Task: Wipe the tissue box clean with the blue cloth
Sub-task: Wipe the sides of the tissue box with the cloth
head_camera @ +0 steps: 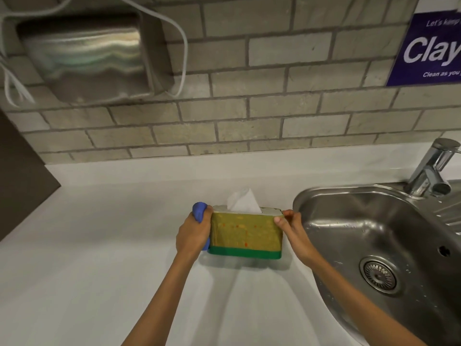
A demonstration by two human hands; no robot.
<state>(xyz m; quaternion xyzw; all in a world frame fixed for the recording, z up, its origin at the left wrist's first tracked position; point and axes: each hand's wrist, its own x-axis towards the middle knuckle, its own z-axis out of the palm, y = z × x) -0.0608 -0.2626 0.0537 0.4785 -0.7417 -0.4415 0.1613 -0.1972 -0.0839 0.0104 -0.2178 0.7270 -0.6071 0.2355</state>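
The tissue box (pixel 245 234) stands on the white counter, olive-yellow with a green band along its base and a white tissue (pixel 243 202) sticking out of the top. My left hand (pixel 193 236) presses a bunched blue cloth (pixel 199 212) against the box's left end; most of the cloth is hidden by the hand. My right hand (pixel 293 227) grips the box's right end at its upper corner.
A steel sink (pixel 349 221) with a drain lies right of the box, its tap (pixel 431 168) at the back. The white counter (pixel 99 245) stretches left. On the brick wall hang a metal dispenser (pixel 84 56) with white cables and a purple sign (pixel 429 48).
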